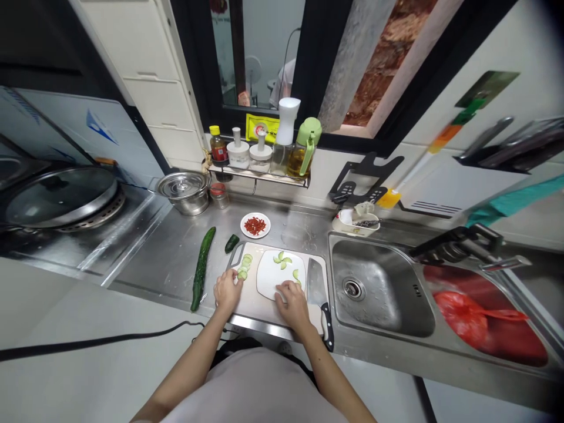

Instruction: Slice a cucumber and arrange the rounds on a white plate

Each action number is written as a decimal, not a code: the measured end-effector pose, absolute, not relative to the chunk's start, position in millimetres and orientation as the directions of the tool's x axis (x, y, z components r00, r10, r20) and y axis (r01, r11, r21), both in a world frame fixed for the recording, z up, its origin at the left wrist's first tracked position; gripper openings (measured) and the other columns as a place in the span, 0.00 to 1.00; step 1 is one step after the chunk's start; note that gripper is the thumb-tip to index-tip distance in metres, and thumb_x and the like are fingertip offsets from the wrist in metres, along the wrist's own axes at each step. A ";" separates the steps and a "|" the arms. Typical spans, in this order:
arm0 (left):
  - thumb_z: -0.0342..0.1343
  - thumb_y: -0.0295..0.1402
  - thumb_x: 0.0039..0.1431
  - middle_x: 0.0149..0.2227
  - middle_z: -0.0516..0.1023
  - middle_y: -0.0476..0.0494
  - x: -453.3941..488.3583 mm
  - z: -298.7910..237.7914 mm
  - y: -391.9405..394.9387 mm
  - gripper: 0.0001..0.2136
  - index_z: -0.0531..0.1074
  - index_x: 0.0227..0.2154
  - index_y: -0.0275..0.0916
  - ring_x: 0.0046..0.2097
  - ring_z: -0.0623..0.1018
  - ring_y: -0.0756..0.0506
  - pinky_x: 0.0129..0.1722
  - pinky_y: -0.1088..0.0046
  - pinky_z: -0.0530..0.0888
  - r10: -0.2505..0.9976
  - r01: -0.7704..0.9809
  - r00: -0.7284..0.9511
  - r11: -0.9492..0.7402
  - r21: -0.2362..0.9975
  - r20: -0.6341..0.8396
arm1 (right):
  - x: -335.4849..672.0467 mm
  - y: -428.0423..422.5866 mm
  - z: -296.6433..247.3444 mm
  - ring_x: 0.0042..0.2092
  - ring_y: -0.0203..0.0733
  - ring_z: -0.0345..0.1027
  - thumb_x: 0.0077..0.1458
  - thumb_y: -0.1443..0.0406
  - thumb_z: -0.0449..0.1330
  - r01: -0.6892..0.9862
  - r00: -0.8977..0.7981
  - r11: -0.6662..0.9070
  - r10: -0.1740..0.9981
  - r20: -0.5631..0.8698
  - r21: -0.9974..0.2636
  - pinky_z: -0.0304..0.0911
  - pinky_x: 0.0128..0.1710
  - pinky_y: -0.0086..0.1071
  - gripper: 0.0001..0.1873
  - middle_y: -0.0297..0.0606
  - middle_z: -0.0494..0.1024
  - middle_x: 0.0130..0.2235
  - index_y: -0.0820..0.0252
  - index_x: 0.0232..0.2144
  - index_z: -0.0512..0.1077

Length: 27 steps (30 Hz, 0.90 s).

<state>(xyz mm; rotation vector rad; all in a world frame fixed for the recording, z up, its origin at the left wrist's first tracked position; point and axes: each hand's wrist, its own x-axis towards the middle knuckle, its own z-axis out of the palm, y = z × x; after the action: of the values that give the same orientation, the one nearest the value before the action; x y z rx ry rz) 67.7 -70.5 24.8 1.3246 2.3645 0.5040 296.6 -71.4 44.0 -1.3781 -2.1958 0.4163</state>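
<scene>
My left hand [227,292] rests at the left of the cutting board [251,296]. Its thumb and forefinger are apart beside the lower end of a row of overlapping cucumber slices [247,260]. Over the front of a white square plate [268,276] is my right hand [292,304], fingers loosely spread and bent, fingertips close to a cucumber slice [295,274] near the plate's right edge. More slices form a small fan [282,259] at the plate's back. A knife with a black handle [326,326] lies along the board's right side, blade [315,281] away from me.
A whole cucumber [203,267] and a cucumber end [231,243] lie left of the board. Behind it stands a small plate of chopped red pieces [255,225]. The sink [379,288] is to the right; a lidded pot [185,191] and pan [61,197] are left. Seasonings line a shelf [259,175].
</scene>
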 end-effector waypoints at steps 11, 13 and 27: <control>0.66 0.40 0.39 0.26 0.73 0.50 83.0 38.5 -53.7 0.17 0.70 0.30 0.38 0.30 0.73 0.49 0.35 0.74 0.67 0.859 -0.075 -0.436 0.263 0.962 -0.269 | 290.4 -61.4 49.7 0.42 0.45 0.65 0.60 0.63 0.52 0.696 -0.274 0.403 0.914 0.300 -0.594 0.63 0.42 0.38 0.13 0.42 0.74 0.39 0.57 0.42 0.75; 0.68 0.41 0.35 0.25 0.73 0.51 89.0 51.1 -50.0 0.20 0.70 0.31 0.37 0.29 0.73 0.50 0.35 0.74 0.67 0.883 -0.219 -0.357 0.239 0.946 -0.306 | 286.2 -52.9 54.8 0.43 0.46 0.66 0.60 0.63 0.52 0.662 -0.230 0.372 0.927 0.297 -0.651 0.63 0.44 0.39 0.14 0.42 0.74 0.39 0.57 0.43 0.75; 0.69 0.41 0.35 0.25 0.73 0.53 115.7 107.8 -36.6 0.23 0.69 0.35 0.38 0.29 0.73 0.52 0.35 0.76 0.66 0.958 -0.302 -0.145 0.195 0.933 -0.247 | 276.0 -4.4 108.9 0.43 0.42 0.67 0.57 0.63 0.57 0.406 -0.298 0.405 0.906 0.300 -0.819 0.59 0.47 0.38 0.07 0.37 0.76 0.35 0.56 0.28 0.72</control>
<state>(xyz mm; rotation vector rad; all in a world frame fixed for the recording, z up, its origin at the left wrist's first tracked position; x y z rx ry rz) 115.7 -36.6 107.8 0.7403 1.2179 1.2898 276.0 -4.4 108.9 -1.1247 -1.8785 0.8075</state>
